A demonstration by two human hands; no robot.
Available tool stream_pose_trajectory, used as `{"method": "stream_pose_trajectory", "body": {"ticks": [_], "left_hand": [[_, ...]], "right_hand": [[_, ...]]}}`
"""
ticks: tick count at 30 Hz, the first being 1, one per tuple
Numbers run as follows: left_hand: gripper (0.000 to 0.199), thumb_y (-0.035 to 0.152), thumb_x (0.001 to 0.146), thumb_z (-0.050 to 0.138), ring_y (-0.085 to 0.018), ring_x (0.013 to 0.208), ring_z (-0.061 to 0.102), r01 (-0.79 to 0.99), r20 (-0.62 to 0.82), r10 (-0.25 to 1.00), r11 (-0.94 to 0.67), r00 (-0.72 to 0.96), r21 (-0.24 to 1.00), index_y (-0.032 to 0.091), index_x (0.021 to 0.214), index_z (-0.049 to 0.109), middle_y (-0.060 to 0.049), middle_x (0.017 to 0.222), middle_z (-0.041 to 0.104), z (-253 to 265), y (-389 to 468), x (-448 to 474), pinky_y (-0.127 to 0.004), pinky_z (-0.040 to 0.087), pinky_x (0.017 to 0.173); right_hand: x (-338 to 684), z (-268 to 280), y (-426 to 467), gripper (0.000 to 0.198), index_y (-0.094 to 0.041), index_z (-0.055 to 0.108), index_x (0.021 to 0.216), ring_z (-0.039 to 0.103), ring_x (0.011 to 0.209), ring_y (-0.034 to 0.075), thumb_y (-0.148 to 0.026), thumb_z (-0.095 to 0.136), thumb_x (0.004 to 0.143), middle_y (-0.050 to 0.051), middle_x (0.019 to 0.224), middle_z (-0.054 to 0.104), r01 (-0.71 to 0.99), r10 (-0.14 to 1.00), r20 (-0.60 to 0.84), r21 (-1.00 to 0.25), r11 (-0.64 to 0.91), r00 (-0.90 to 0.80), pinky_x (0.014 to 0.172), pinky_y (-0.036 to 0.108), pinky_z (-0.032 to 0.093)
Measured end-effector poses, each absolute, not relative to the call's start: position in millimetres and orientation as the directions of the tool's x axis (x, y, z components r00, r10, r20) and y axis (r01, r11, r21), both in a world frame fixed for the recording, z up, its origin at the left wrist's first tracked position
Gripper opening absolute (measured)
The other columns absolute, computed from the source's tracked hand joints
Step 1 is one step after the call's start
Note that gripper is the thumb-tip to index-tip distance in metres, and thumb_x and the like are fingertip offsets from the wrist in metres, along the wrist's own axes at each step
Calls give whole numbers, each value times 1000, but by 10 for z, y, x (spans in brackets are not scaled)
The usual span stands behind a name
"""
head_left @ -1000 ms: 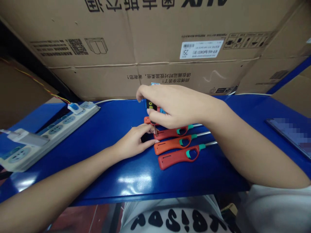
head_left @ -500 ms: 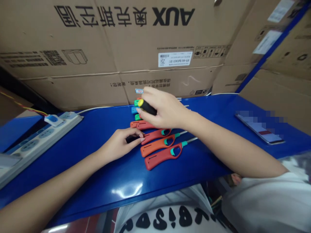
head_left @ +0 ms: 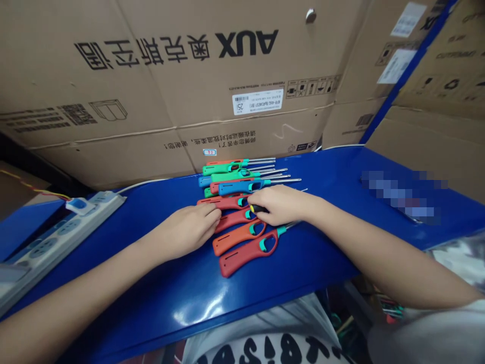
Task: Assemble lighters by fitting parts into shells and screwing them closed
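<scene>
Several long-nosed gas lighters lie in a fanned row on the blue table. At the near end are a dark red lighter [head_left: 242, 254] and an orange lighter [head_left: 235, 239]. My left hand [head_left: 191, 227] is closed with bent fingers on the handle end of a red lighter [head_left: 233, 220]; its fingertips are partly hidden. Wrapped in my right hand [head_left: 285, 205] is a screwdriver [head_left: 258, 208] with a black handle and yellow end; its shaft is hidden. This hand is over the trigger ends of the middle lighters. Beyond it lie a blue lighter [head_left: 235, 188] and green lighter [head_left: 229, 177].
A large cardboard sheet [head_left: 151, 96] stands along the back of the blue table [head_left: 159, 298]. On the left lies a power strip [head_left: 56, 237] with a plug in it. A phone, partly blurred, lies at right. A small label [head_left: 209, 152] is on the cardboard.
My right hand has come down toward me with the screwdriver, uncovering the far lighters. My left hand stays by the red lighter, its back now turned more upward. The view has shifted slightly.
</scene>
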State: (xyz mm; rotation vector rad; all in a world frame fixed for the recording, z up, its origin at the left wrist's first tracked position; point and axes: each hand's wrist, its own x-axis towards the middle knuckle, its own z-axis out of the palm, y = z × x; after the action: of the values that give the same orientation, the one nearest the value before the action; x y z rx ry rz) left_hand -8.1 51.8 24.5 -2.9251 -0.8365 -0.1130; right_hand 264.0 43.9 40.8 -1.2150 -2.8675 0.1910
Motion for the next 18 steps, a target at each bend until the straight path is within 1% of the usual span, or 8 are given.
{"method": "stream_pose_trajectory", "body": {"ticks": [4,6,9,11,13,14,16,18], "left_hand": [[32,26,103,37,-22,69,65,534,82,529,-822,845,-200,20,81,59,-8,80,69,256,535,-28,-31,48,63],[35,29,104,35,-23,71,66,562,102,554,-800,826,-211,20,82,60,-8,81,70,327,534,-51,-31,47,62],[34,35,103,35,-24,72,66,669,150,652,-724,743,-167,22,81,58,-7,80,69,470,562,-181,-31,41,59],[36,39,101,37,-23,65,63,764,146,750,-632,645,-127,23,74,54,-6,75,67,526,610,-315,-32,36,56],[37,42,100,38,-24,62,61,832,85,828,-549,554,-76,24,72,54,-5,71,66,517,673,-453,-31,31,54],[37,43,99,39,-24,62,61,855,50,854,-517,519,-34,24,72,55,-5,70,65,490,706,-516,-31,31,54],[37,43,98,39,-24,62,61,878,-9,878,-477,478,40,24,71,54,-5,70,65,409,767,-618,-31,33,56],[37,42,97,39,-24,62,60,884,-50,883,-462,466,74,23,70,54,-6,70,65,320,819,-689,-31,33,57]], "right_hand": [[2651,413,436,13,-17,62,90,62,77,20,-24,52,90,10,93,70,705,707,-38,-133,696,-706,61,30,32],[2676,407,442,12,-17,62,90,61,79,20,-23,52,89,9,94,69,684,692,-14,-168,710,-722,64,29,34],[2722,406,453,9,-17,61,90,59,83,18,-24,55,89,7,94,64,614,643,55,-245,751,-764,69,28,39],[2737,421,445,11,-17,61,90,57,84,18,-28,60,87,6,96,62,567,611,76,-296,769,-788,73,28,41],[2734,453,417,16,-18,62,90,56,83,17,-31,68,83,5,98,60,544,596,57,-345,765,-801,74,28,42],[2729,472,397,19,-18,62,90,55,82,16,-31,71,80,4,100,59,542,595,37,-369,755,-803,74,27,43],[2721,508,356,23,-18,63,92,55,83,15,-27,75,75,4,104,58,538,587,-15,-420,731,-810,72,26,43],[2729,531,326,28,-18,64,97,56,87,15,-23,77,73,4,110,57,531,571,-68,-470,705,-818,73,25,44]]}}
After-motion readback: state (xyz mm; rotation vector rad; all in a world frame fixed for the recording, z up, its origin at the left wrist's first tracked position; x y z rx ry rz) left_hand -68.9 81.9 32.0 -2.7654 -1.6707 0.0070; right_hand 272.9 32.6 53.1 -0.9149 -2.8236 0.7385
